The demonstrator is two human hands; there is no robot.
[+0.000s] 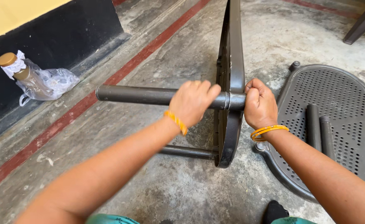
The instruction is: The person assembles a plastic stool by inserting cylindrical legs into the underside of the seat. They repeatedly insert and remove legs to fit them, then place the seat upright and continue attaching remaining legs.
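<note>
A dark grey plastic shelf panel (232, 54) stands on its edge on the concrete floor. A dark round tube leg (137, 94) sticks out of it horizontally to the left. My left hand (193, 101) is wrapped around this tube near the socket. My right hand (259, 103) grips the panel's rim at the same socket, from the right side. A second tube leg (186, 152) juts from the panel lower down, close to the floor. Both wrists wear orange bangles.
A second perforated panel (340, 99) lies flat at the right with two loose tubes (320, 132) on it. A bottle with a gold cap inside a clear plastic bag (37, 81) rests against the black wall base at left. A furniture leg (362, 23) shows at top right.
</note>
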